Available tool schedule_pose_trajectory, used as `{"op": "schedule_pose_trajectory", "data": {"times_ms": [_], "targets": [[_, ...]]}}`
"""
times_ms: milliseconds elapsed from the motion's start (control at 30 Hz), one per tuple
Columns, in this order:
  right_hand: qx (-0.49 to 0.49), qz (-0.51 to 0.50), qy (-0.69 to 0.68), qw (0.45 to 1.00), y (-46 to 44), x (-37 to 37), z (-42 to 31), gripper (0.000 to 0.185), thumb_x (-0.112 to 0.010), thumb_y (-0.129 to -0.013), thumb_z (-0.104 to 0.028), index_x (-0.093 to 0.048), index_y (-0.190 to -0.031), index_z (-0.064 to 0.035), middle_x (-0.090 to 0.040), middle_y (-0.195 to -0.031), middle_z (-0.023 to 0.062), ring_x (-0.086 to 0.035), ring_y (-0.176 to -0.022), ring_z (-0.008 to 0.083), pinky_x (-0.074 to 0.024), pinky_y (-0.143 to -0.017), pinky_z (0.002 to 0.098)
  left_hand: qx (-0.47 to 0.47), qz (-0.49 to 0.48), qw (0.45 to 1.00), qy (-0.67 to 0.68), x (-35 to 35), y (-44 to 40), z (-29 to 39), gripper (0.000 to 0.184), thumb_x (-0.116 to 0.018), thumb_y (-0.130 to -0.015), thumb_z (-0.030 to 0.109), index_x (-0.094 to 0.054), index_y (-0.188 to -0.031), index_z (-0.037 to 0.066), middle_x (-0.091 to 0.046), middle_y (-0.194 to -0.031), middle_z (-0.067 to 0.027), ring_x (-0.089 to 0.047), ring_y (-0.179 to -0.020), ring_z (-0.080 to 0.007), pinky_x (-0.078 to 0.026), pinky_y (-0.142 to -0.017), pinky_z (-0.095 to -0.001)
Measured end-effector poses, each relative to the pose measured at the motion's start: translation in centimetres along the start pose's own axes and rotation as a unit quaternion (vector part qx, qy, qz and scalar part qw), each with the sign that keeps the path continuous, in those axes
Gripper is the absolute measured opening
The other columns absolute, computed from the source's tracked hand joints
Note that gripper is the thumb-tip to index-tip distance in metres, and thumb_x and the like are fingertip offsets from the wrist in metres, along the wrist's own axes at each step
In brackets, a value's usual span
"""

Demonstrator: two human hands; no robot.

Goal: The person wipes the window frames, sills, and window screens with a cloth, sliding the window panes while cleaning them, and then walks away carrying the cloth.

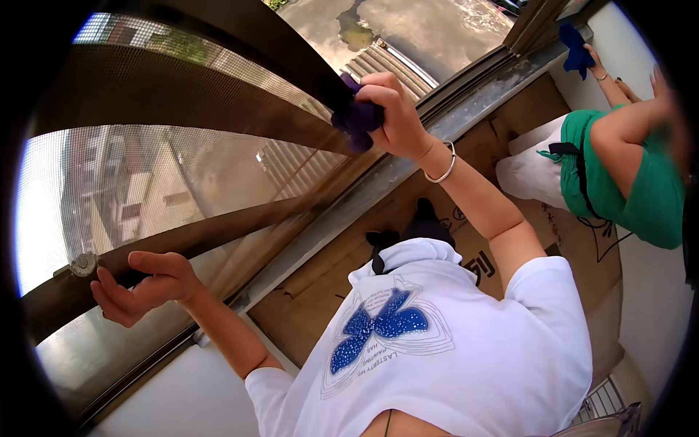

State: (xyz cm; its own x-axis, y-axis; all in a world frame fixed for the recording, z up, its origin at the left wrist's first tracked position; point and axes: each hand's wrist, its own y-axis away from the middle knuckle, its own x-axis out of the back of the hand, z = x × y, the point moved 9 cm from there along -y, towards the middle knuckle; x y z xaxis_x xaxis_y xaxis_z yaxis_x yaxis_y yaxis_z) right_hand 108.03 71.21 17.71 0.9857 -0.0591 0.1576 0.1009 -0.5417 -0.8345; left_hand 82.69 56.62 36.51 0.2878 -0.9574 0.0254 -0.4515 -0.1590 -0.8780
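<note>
My right hand [393,116] is closed around a bunched dark purple cloth [357,120], pressed against the dark window frame [302,54] at top centre. A silver bangle [446,164] circles the right wrist. Lower left, my left hand [149,288] lies against the lower bar of the mesh window sash [218,233], palm turned up, thumb and half-curled fingers apart, with nothing visible in it. A round, clear-looking piece [84,264] sits on that bar beside the left fingertips.
At right, another person in a green top [597,175] holds a blue cloth [577,54] near the wall. Brown cardboard [306,313] covers the floor below the metal sill [473,102]. A wire rack [601,400] stands at bottom right. Outside are roofs and ground.
</note>
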Motion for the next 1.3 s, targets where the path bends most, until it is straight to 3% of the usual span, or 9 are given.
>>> {"op": "schedule_pose_trajectory", "data": {"times_ms": [233, 300, 400, 533, 767, 833, 967, 1100, 1300], "targets": [[-0.205, -0.062, 0.081, 0.973, 14.7, -1.7, 7.7, 0.042, -0.063, -0.074, 0.001, -0.045, -0.11, -0.0098, -0.052, -0.099, 0.0126, -0.055, -0.087, 0.0346, -0.0477, -0.075, 0.0386, -0.04, 0.009, 0.999, 0.012, 0.0, -0.1, 1.4, 0.037, -0.046, -0.096, 0.028, -0.048, -0.116, -0.003, -0.04, -0.122, -0.0145, -0.037, -0.11, -0.0231, -0.036, -0.093, -0.0357], [-0.177, -0.023, 0.058, 0.982, 11.2, -0.9, 6.0, 0.033, -0.062, -0.078, 0.0, -0.046, -0.106, -0.0043, -0.052, -0.097, 0.0156, -0.052, -0.084, 0.032, -0.0449, -0.079, 0.0354, -0.039, 0.014, 0.999, 0.031, -0.4, -0.1, 1.6, 0.037, -0.047, -0.095, 0.029, -0.048, -0.117, -0.002, -0.042, -0.121, -0.0142, -0.036, -0.111, -0.023, -0.033, -0.094, -0.0357], [-0.115, 0.068, 0.012, 0.991, 4.9, 0.5, 3.0, 0.04, -0.065, -0.073, -0.001, -0.047, -0.107, -0.0098, -0.053, -0.094, 0.012, -0.056, -0.085, 0.0333, -0.047, -0.071, 0.0369, -0.034, 0.017, 0.998, 0.044, -0.7, -0.4, 1.8, 0.038, -0.048, -0.095, 0.03, -0.048, -0.117, -0.001, -0.043, -0.121, -0.014, -0.035, -0.111, -0.0228, -0.03, -0.096, -0.0358], [-0.072, 0.067, 0.001, 0.995, -1.3, 1.2, 0.1, 0.038, -0.066, -0.073, -0.003, -0.048, -0.106, -0.0089, -0.055, -0.093, 0.011, -0.056, -0.08, 0.0333, -0.0469, -0.07, 0.0357, -0.034, 0.009, 0.999, 0.032, -0.4, -0.3, 1.7, 0.039, -0.048, -0.095, 0.031, -0.048, -0.117, -0.002, -0.043, -0.121, -0.0143, -0.034, -0.112, -0.0229, -0.029, -0.096, -0.0362], [-0.195, -0.016, 0.053, 0.979, 7.9, 0.5, 4.8, 0.041, -0.067, -0.069, -0.001, -0.05, -0.106, -0.0086, -0.057, -0.095, 0.0105, -0.059, -0.085, 0.0323, -0.0484, -0.072, 0.0352, -0.027, 0.02, 0.998, 0.046, 0.2, -0.3, 1.0, 0.04, -0.049, -0.095, 0.029, -0.048, -0.118, -0.003, -0.042, -0.122, -0.0152, -0.034, -0.112, -0.0234, -0.029, -0.097, -0.0367], [-0.194, 0.001, 0.046, 0.98, 6.7, 0.6, 4.6, 0.042, -0.067, -0.068, -0.001, -0.051, -0.105, -0.009, -0.057, -0.095, 0.0095, -0.06, -0.086, 0.0322, -0.0485, -0.072, 0.035, -0.031, 0.021, 0.998, 0.046, 0.2, -0.2, 0.9, 0.039, -0.049, -0.095, 0.028, -0.047, -0.118, -0.003, -0.042, -0.123, -0.0154, -0.034, -0.113, -0.0236, -0.029, -0.097, -0.0368], [-0.041, 0.051, -0.017, 0.998, -4.9, 2.2, -2.2, 0.044, -0.068, -0.067, 0.001, -0.05, -0.105, -0.0094, -0.057, -0.092, 0.0089, -0.059, -0.081, 0.0308, -0.048, -0.069, 0.0337, -0.03, 0.014, 0.998, 0.055, 0.2, -0.2, 0.9, 0.039, -0.051, -0.093, 0.025, -0.045, -0.119, -0.003, -0.039, -0.125, -0.0151, -0.034, -0.113, -0.0241, -0.029, -0.099, -0.0375], [-0.009, 0.019, -0.003, 1.0, -7.7, 2.4, -4.5, 0.042, -0.068, -0.068, 0.0, -0.05, -0.105, -0.0097, -0.057, -0.091, 0.009, -0.059, -0.078, 0.0297, -0.0478, -0.069, 0.0329, -0.014, 0.002, 1.0, 0.019, 0.7, -0.6, 0.8, 0.039, -0.052, -0.093, 0.024, -0.045, -0.119, -0.003, -0.037, -0.126, -0.0148, -0.033, -0.114, -0.0244, -0.03, -0.099, -0.0382], [-0.09, 0.013, -0.026, 0.995, -2.1, 1.6, -1.6, 0.04, -0.065, -0.071, 0.002, -0.049, -0.106, -0.008, -0.058, -0.095, 0.012, -0.059, -0.083, 0.0326, -0.0476, -0.073, 0.0346, -0.007, 0.009, 0.999, 0.041, 1.5, -0.7, -0.1, 0.04, -0.053, -0.093, 0.024, -0.044, -0.12, -0.003, -0.035, -0.128, -0.0144, -0.034, -0.115, -0.0238, -0.027, -0.101, -0.0413]]}}
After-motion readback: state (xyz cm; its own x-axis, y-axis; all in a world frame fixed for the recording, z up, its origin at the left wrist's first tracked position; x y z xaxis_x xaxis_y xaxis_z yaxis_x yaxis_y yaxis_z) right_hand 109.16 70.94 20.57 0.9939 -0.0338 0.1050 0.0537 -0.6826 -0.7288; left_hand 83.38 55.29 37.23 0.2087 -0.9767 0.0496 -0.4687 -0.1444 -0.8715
